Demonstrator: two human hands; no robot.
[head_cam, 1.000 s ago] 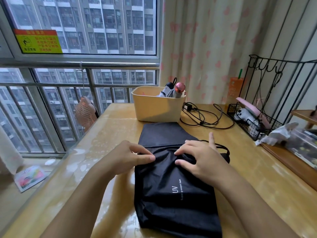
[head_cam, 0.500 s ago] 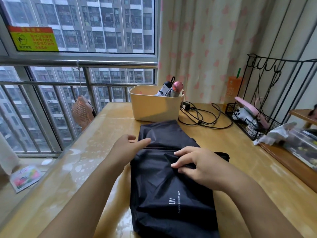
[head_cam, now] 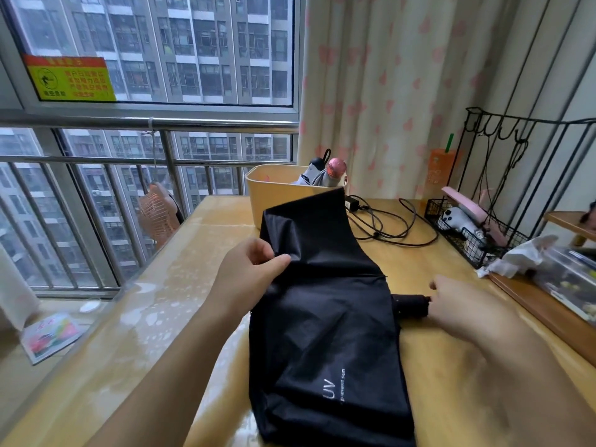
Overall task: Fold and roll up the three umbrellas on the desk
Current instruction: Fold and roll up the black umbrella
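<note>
A black umbrella (head_cam: 325,317) with white "UV" lettering lies collapsed on the wooden desk (head_cam: 451,350), its fabric spread loosely. My left hand (head_cam: 248,272) pinches a fold of the canopy at its left edge and holds the far flap lifted off the desk. My right hand (head_cam: 458,304) grips the umbrella's black handle end (head_cam: 409,306), which sticks out to the right. Two other folded umbrellas, one grey (head_cam: 306,179) and one with a pink cap (head_cam: 335,171), stand in the beige bin (head_cam: 274,195) behind.
Black cables (head_cam: 387,221) coil on the desk behind the umbrella. A black wire rack (head_cam: 477,227) holds small items at the right, with a crumpled tissue (head_cam: 516,256) and a clear box (head_cam: 567,279) beside it. A small fan (head_cam: 158,214) hangs off the desk's left edge by the window railing.
My left hand went from lying on the fabric to pinching it and lifting the far flap. My right hand slid right, off the canopy, onto the handle end.
</note>
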